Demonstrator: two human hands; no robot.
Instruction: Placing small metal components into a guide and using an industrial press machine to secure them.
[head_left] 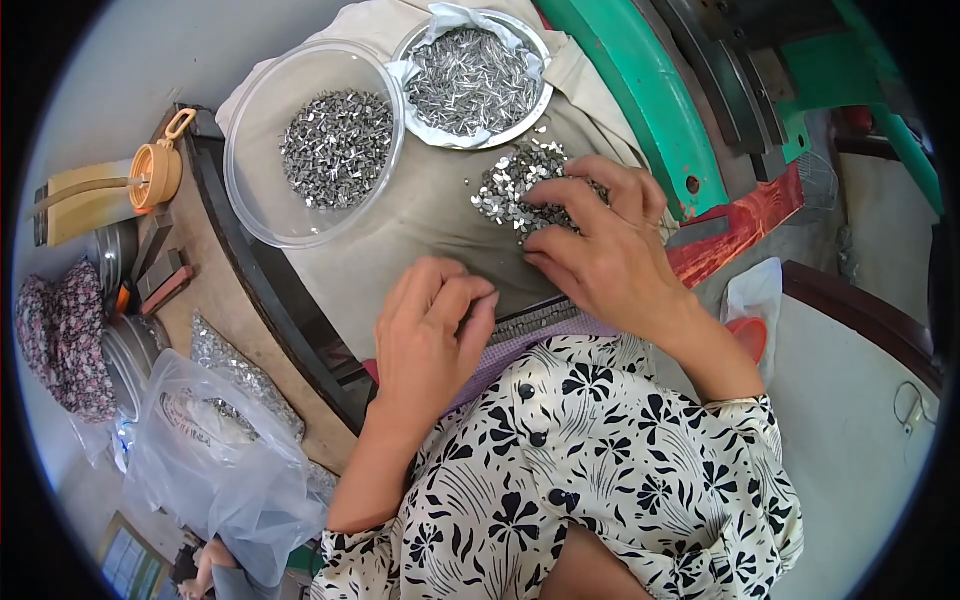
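Observation:
My right hand (615, 245) reaches over a loose pile of small shiny metal pieces (515, 185) on the grey-brown cloth. Its fingers are curved and apart, with the tips at the pile's near right side. Closer to me and to the left, my left hand (435, 325) is closed, thumb and fingertips pressed together; whatever they hold, if anything, is hidden. Just beyond my lap, a dark strip with small metal bits along it (540, 319) runs between my two hands.
A clear plastic bowl of small metal pieces (240, 165) stands at the far left. Beside it is a lined metal bowl (545, 100) of thin metal pins. Green machinery (640, 95) borders the right. Plastic bags (225, 450) and an orange-yellow cup (157, 175) are on the left.

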